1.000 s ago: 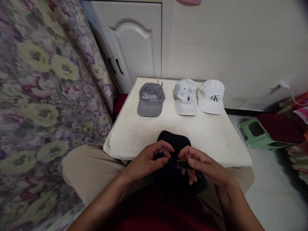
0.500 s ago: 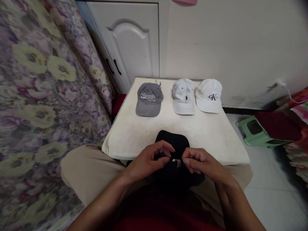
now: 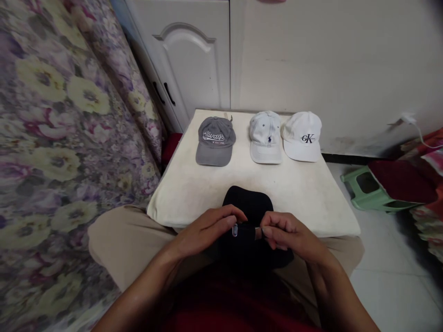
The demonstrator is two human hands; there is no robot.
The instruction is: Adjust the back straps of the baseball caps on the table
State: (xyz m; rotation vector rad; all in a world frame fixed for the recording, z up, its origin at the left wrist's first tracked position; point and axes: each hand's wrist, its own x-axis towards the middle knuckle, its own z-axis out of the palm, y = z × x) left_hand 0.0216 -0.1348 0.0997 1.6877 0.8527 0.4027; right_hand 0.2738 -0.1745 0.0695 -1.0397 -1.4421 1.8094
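A black cap (image 3: 247,197) is held between my hands, its brim resting on the near edge of the covered table and its crown over my lap. Its back strap runs level from hand to hand, with a small metal buckle (image 3: 235,230) toward the left end. My left hand (image 3: 207,230) is closed at that end, thumb and fingertips beside the buckle. At the other end, my right hand (image 3: 285,233) pinches the strap next to a small light-brown patch. The dark crown blends into the shadow below.
On the cream-covered table (image 3: 194,193) stand a grey cap (image 3: 214,154), a pale cap with a small rider emblem (image 3: 265,154) and a white CK cap (image 3: 302,150). A flowered curtain (image 3: 79,184) hangs at left, a white cabinet (image 3: 188,64) behind. A green stool (image 3: 368,189) stands right.
My left hand has flattened and closed in, its thumb moving left along the strap. The buckle now shows farther left, beside that thumb. My right hand keeps its pinch.
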